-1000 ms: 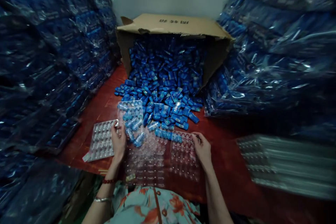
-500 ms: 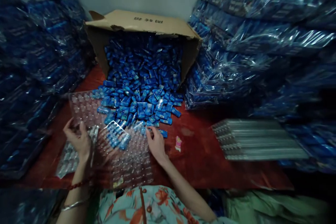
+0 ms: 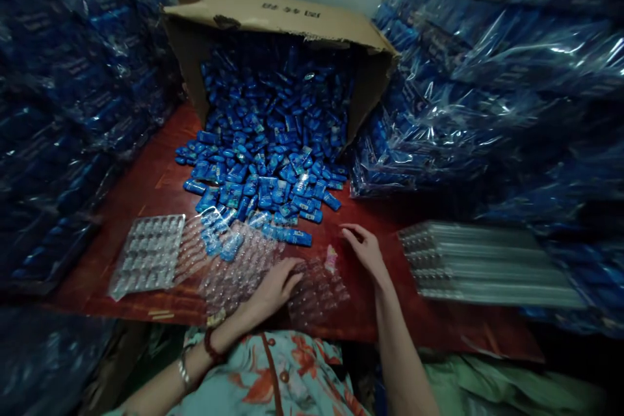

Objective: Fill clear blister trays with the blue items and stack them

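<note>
My left hand point(image 3: 275, 286) lies flat with fingers stretched on a clear plastic blister tray point(image 3: 244, 273) in front of me. A few blue packets point(image 3: 221, 240) rest in that tray's far cells. My right hand point(image 3: 363, 248) hovers open over the red table point(image 3: 146, 182), fingers spread, just right of a small pink wrapper point(image 3: 332, 259) and beside a second clear tray point(image 3: 319, 292). A heap of small blue packets point(image 3: 263, 162) spills from a tipped cardboard box point(image 3: 273, 13) toward both hands.
Another clear tray point(image 3: 146, 253) lies at the left. A stack of clear trays point(image 3: 482, 263) sits at the right. Piles of blue goods in plastic wrap point(image 3: 487, 78) wall in both sides, among them the left pile point(image 3: 63, 110). The table's near edge is at my lap.
My left hand has let go of the tray at the left and moved right onto the middle tray. My right hand shifted right, away from the packets. The view swung slightly.
</note>
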The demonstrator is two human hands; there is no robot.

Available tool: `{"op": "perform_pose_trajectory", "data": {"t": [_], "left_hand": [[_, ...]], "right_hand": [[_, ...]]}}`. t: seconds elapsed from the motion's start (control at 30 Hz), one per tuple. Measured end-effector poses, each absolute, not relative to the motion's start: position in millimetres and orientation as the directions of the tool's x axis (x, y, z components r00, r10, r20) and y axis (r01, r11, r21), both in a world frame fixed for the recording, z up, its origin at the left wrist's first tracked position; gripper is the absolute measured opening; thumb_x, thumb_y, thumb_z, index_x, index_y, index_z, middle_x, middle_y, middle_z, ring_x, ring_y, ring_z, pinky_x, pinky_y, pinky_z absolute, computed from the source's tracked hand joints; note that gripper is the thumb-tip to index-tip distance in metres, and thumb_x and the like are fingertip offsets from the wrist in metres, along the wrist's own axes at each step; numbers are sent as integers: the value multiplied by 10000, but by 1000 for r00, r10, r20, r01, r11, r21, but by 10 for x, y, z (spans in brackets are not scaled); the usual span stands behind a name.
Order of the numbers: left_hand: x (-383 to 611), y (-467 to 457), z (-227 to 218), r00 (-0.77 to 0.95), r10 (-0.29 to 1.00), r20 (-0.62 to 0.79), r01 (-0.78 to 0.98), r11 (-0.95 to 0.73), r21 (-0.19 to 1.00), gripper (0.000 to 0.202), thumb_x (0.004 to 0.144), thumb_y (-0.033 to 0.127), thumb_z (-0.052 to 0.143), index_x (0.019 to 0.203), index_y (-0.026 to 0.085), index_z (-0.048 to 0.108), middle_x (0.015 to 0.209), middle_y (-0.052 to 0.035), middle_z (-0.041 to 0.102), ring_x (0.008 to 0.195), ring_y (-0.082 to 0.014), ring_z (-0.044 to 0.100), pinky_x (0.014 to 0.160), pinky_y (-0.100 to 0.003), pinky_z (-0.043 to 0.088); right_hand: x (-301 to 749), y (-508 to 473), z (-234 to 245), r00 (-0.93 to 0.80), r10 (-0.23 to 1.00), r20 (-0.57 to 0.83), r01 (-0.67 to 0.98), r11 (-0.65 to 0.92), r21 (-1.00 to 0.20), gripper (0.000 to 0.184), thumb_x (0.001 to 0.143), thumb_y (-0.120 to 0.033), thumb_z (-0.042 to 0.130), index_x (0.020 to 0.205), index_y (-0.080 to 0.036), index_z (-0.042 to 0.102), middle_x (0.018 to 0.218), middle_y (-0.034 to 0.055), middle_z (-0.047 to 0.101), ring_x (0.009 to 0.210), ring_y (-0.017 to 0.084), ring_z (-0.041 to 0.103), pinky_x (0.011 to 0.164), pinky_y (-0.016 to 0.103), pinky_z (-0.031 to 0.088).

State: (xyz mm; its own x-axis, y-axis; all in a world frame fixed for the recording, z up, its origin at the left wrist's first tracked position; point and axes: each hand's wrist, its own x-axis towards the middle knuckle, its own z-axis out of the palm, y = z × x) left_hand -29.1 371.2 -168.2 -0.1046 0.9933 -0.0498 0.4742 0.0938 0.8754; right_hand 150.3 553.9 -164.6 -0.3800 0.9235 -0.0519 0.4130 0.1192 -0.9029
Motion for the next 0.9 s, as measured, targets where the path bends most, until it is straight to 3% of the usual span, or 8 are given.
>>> {"op": "perform_pose_trajectory", "data": {"t": [0.13,0.23,0.3,0.4,0.57,0.73,0.9], "left_hand": [[-219,3882,-1872,-144,990,1,730,106,675,321,872,203,373,1086,179,611,1015,-142,601,947,-293,573,857,-453,477],[-363,3904,-1931,-147,988,41,823,99,560,335,876,164,362,1133,173,577,1051,-146,570,1001,-297,536,882,-464,452],[-511,3894,-1941,-151,987,47,853,106,510,328,887,158,358,1145,166,560,1075,-145,555,1033,-295,512,898,-479,437],[-738,3871,-1930,-143,988,54,867,99,488,277,899,189,390,1118,154,558,1099,-135,538,1057,-278,494,913,-483,433],[-945,3897,-1886,-227,961,155,826,106,554,260,925,230,389,1132,167,533,1141,-110,508,1052,-218,507,917,-395,453],[-930,4002,-1694,-325,936,135,878,245,412,245,906,222,426,1078,134,576,1056,-125,533,993,-251,507,863,-428,454],[-943,3674,-1406,-329,923,197,870,215,444,335,928,290,398,1224,192,521,1206,-120,520,1149,-245,460,1000,-461,352]], "right_hand": [[1244,5449,-1592,-721,692,-37,480,459,-748,324,823,-392,532,1078,-215,627,1056,65,631,1003,203,557,889,359,421],[960,5327,-1637,-799,600,-48,503,621,-601,441,834,-378,555,1253,-248,506,1211,78,554,1103,225,497,903,375,406],[804,5270,-1680,-800,596,-65,548,681,-485,453,835,-402,564,1254,-246,498,1237,90,533,1114,254,478,878,392,407],[670,5235,-1727,-779,625,-53,592,705,-390,389,845,-432,549,1172,-220,555,1201,106,545,1088,273,480,859,403,399],[644,5202,-1775,-722,689,-66,643,634,-429,363,854,-443,528,1137,-216,556,1146,106,551,1056,262,500,823,371,407],[677,5162,-1812,-641,761,-98,738,577,-351,374,861,-476,491,1101,-198,559,1053,112,584,991,278,516,767,381,411],[804,5129,-1818,-614,787,58,739,599,-309,487,871,-554,393,1174,-200,535,1086,147,564,980,299,505,744,424,423]]}}
